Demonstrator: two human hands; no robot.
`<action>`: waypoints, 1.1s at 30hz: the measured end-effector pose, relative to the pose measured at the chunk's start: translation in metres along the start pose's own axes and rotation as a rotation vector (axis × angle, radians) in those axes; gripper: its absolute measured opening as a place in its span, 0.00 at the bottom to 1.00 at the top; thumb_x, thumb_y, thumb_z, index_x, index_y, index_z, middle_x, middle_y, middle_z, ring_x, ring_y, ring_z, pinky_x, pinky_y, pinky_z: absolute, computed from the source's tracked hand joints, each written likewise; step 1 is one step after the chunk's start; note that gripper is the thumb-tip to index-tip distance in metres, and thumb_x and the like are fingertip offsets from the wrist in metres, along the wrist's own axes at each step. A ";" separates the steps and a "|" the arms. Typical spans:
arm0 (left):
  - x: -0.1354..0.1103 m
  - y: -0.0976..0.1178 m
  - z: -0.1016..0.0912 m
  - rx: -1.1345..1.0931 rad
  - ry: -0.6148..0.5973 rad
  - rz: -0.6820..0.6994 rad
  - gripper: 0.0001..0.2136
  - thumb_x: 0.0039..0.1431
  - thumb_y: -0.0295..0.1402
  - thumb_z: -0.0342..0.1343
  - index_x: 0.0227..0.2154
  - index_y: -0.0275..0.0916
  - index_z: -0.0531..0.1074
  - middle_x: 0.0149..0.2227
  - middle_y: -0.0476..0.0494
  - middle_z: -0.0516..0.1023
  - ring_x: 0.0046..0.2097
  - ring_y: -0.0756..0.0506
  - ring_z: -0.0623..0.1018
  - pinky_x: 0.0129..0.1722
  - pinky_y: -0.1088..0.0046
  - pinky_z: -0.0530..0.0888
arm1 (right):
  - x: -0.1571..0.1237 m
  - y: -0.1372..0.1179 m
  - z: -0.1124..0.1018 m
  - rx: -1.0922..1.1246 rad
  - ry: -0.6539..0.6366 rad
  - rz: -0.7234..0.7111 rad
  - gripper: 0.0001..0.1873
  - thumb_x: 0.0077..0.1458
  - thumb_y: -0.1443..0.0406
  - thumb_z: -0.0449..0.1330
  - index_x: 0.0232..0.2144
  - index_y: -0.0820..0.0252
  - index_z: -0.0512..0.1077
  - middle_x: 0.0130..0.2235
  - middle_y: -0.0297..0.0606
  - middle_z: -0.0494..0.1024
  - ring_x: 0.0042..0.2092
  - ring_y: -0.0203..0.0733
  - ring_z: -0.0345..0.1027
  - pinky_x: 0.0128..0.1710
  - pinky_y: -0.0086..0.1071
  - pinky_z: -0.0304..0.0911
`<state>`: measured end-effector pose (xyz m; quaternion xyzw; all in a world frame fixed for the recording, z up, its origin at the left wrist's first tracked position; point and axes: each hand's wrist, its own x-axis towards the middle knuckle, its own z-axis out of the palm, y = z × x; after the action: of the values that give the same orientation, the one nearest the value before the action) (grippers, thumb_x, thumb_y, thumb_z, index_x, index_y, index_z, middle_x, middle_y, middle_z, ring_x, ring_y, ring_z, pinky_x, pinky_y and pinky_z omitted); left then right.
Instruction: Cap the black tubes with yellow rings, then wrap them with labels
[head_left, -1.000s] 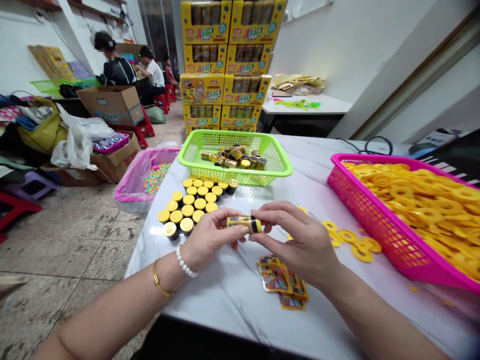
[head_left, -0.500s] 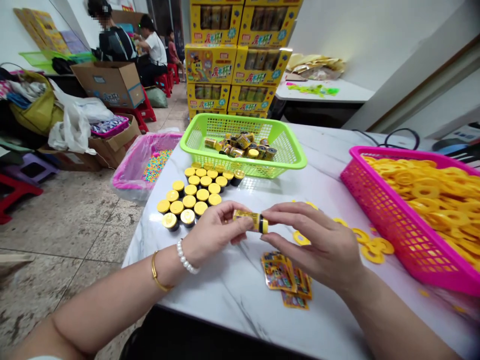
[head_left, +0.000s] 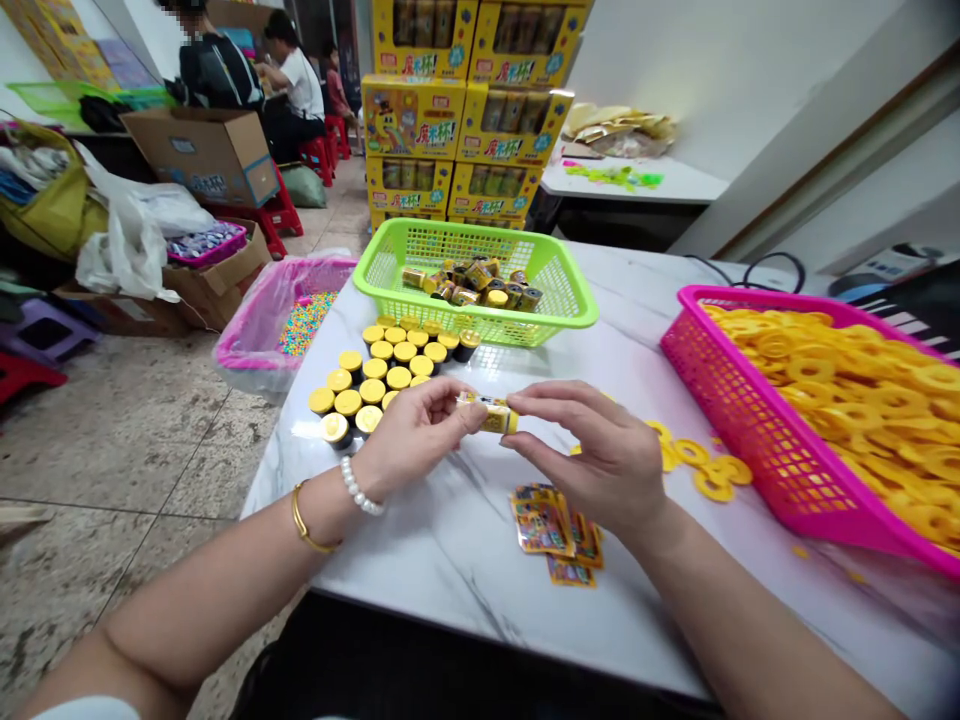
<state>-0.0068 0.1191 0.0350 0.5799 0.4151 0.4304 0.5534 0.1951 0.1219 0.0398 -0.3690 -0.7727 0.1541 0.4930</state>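
A small yellow printed tube (head_left: 495, 414) lies sideways between my two hands above the white table. My left hand (head_left: 409, 432) is closed round its left end, thumb along the front. At the other end, the fingertips and thumb of my right hand (head_left: 607, 455) pinch the tube. Left of it stand several black cups with yellow lids (head_left: 373, 368) in rows, partly hidden by my left hand. Under my right hand lies a loose stack of printed orange cards (head_left: 544, 522). Yellow plastic rings (head_left: 712, 480) are scattered beyond my right wrist.
A green basket (head_left: 577, 312) with several small printed tubes stands at the back. On the right sits a pink basket (head_left: 787, 515) full of yellow rings. A lined pink bin (head_left: 232, 350) of coloured beads stands left of the table. Yellow boxes (head_left: 416, 120) are stacked behind; people sit far left.
The tube has turned about its length, showing a paler side, and its black band no longer shows. Both hands keep hold of it. The whole view has shifted slightly.
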 end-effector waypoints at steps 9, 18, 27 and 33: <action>-0.001 0.004 0.002 -0.085 -0.039 -0.058 0.23 0.54 0.55 0.61 0.33 0.36 0.71 0.23 0.52 0.70 0.22 0.54 0.65 0.23 0.76 0.61 | 0.005 0.001 0.007 0.692 -0.222 0.699 0.17 0.48 0.56 0.72 0.37 0.59 0.80 0.32 0.36 0.82 0.31 0.39 0.78 0.36 0.37 0.77; -0.003 -0.006 0.008 -0.374 -0.152 -0.253 0.25 0.51 0.56 0.63 0.32 0.35 0.71 0.23 0.50 0.73 0.19 0.55 0.67 0.18 0.80 0.60 | 0.004 0.007 -0.002 0.665 -0.149 0.358 0.06 0.45 0.64 0.75 0.29 0.54 0.83 0.30 0.32 0.75 0.31 0.34 0.73 0.30 0.29 0.76; -0.001 -0.005 0.008 -0.433 -0.165 -0.355 0.27 0.46 0.57 0.66 0.28 0.34 0.70 0.21 0.50 0.74 0.16 0.56 0.68 0.14 0.82 0.60 | 0.002 0.006 0.003 0.676 -0.203 0.372 0.08 0.51 0.62 0.72 0.36 0.54 0.83 0.40 0.37 0.78 0.34 0.35 0.78 0.34 0.31 0.80; 0.001 -0.007 0.010 -0.493 -0.137 -0.430 0.25 0.52 0.55 0.63 0.29 0.34 0.70 0.20 0.50 0.74 0.13 0.56 0.66 0.11 0.82 0.58 | -0.002 0.005 0.007 0.641 -0.245 0.312 0.10 0.51 0.63 0.72 0.38 0.51 0.83 0.44 0.39 0.81 0.39 0.37 0.78 0.35 0.29 0.79</action>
<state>0.0029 0.1176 0.0275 0.3552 0.3733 0.3511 0.7817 0.1911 0.1246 0.0326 -0.2881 -0.6728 0.5045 0.4580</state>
